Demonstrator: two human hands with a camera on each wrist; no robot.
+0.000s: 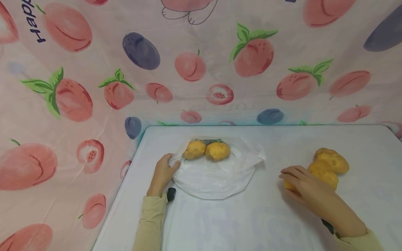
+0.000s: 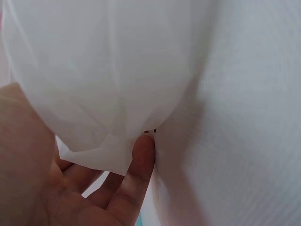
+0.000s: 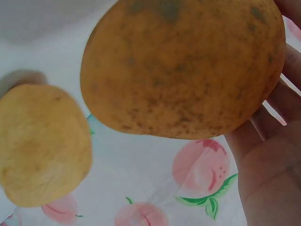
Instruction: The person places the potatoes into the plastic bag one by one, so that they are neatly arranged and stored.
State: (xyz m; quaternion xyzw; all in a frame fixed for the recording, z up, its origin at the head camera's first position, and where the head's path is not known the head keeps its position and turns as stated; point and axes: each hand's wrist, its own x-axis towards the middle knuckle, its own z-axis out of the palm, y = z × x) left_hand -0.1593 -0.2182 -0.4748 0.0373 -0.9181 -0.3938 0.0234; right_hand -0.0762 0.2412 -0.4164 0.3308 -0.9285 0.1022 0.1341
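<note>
At the left, a thin white plastic bag (image 1: 213, 183) lies spread out, with green print at its far edge. Two yellow potatoes, one (image 1: 195, 150) beside the other (image 1: 218, 151), show at its far part. My left hand (image 1: 163, 174) pinches the bag's left edge between thumb and fingers; up close, the white film (image 2: 103, 70) hangs over that hand. Off to the right, my right hand (image 1: 309, 191) grips a potato (image 3: 183, 70), its fingers curled round one side. Another potato (image 1: 325, 173) is right behind that hand, partly covered by it.
A third potato (image 1: 333, 161) on the right lies beyond the others, against the middle one. The white table (image 1: 226, 223) ends at a back edge, where a fruit-printed cloth (image 1: 201, 94) rises. More of this cloth hangs along the left side.
</note>
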